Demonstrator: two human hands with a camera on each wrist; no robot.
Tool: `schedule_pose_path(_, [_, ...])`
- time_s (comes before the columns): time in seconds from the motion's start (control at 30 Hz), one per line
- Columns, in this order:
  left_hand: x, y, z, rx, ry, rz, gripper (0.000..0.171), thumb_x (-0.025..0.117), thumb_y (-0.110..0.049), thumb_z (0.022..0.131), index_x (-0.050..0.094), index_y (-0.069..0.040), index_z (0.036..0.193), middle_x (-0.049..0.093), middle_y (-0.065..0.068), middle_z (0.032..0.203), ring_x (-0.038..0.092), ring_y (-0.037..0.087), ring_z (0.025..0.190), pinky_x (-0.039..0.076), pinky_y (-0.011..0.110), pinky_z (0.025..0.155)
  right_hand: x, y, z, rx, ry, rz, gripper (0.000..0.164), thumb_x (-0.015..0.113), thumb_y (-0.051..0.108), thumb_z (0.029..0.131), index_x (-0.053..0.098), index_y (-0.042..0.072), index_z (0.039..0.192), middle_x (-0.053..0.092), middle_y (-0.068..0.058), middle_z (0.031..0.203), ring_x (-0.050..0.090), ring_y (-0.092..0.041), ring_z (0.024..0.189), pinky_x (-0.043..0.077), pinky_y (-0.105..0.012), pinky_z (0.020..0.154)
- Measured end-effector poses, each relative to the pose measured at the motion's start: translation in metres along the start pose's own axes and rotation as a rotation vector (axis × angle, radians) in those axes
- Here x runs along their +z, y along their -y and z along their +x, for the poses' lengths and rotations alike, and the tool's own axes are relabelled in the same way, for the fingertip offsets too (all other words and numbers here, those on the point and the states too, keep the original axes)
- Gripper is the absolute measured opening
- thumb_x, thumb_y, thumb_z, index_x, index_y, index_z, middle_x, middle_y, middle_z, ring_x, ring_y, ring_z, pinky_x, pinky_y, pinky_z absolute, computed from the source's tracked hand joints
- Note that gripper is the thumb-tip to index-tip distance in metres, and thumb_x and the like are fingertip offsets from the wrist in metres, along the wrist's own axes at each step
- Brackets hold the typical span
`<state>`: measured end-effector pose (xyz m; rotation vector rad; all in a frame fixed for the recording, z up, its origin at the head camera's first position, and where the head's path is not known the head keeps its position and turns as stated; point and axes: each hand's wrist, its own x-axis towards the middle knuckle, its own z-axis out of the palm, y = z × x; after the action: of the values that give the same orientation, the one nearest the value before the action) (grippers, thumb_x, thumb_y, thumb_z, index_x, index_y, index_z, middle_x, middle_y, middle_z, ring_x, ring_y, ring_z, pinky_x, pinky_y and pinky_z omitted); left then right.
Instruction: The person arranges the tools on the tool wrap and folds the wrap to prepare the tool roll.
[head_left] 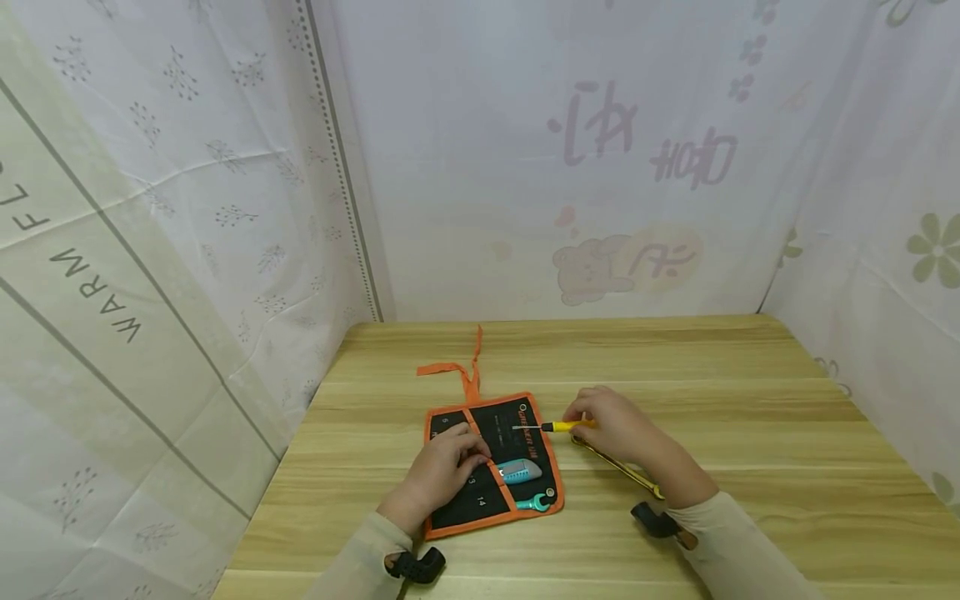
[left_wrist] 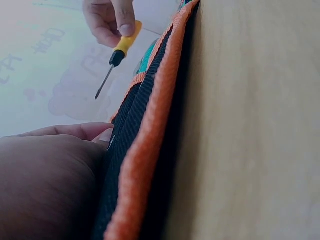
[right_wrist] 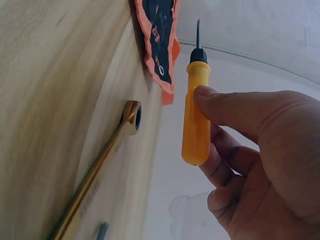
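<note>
A black tool pouch (head_left: 495, 427) with orange trim lies unrolled on the table. My left hand (head_left: 438, 471) rests over its pockets, fingertips pinching the orange-edged pocket rim; in the left wrist view the black cloth partly hides them. A teal utility knife (head_left: 525, 472) and a teal wrench (head_left: 536, 502) stick out of pockets. My right hand (head_left: 618, 429) holds a small screwdriver (right_wrist: 196, 115) by its yellow handle, between thumb and fingers. Its thin metal shaft points left, above the pouch's right side in the head view. The tip is apart from the pockets.
A gold wrench (head_left: 622, 468) lies on the wooden table (head_left: 675, 358) below my right hand, its ring end showing in the right wrist view. Orange tie straps (head_left: 471, 379) stretch from the pouch's far edge. Printed cloth curtains (head_left: 465, 167) enclose the table's back and sides.
</note>
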<state>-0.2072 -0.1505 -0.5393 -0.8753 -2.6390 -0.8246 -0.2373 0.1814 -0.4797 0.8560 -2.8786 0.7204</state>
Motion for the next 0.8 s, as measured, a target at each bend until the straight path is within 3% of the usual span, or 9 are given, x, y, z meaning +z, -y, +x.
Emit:
schedule_pose_path(0.27, [-0.001,0.000,0.000,0.006,0.003,-0.004,0.015,0.078,-0.014,0.097,0.075,-0.028,0.095,0.056,-0.016,0.093,0.049,-0.001,0.072,0.047,0.021,0.064,0.005,0.003,0.007,0.028,0.027,0.006,0.013,0.084,0.014,0.091,0.080,0.023,0.099,0.063,0.018,0.090,0.053,-0.009,0.084,0.049,-0.032,0.076])
schedule_pose_path(0.53, [-0.001,-0.001,0.001,0.014,-0.013,0.005,0.014,0.080,-0.015,0.095,0.075,-0.028,0.095,0.058,-0.014,0.094,0.049,0.000,0.072,0.047,0.022,0.063,0.007,0.009,0.013,-0.029,-0.001,-0.021,0.014,0.084,0.013,0.091,0.080,0.024,0.099,0.064,0.017,0.093,0.059,-0.018,0.092,0.049,-0.038,0.082])
schedule_pose_path(0.8, [-0.001,-0.002,0.000,0.008,-0.009,-0.015,0.014,0.080,-0.013,0.095,0.075,-0.026,0.095,0.058,-0.014,0.095,0.049,0.000,0.072,0.047,0.022,0.063,0.012,0.013,0.019,-0.068,-0.006,-0.047,0.015,0.086,0.013,0.089,0.082,0.024,0.098,0.064,0.018,0.093,0.057,-0.011,0.089,0.050,-0.039,0.087])
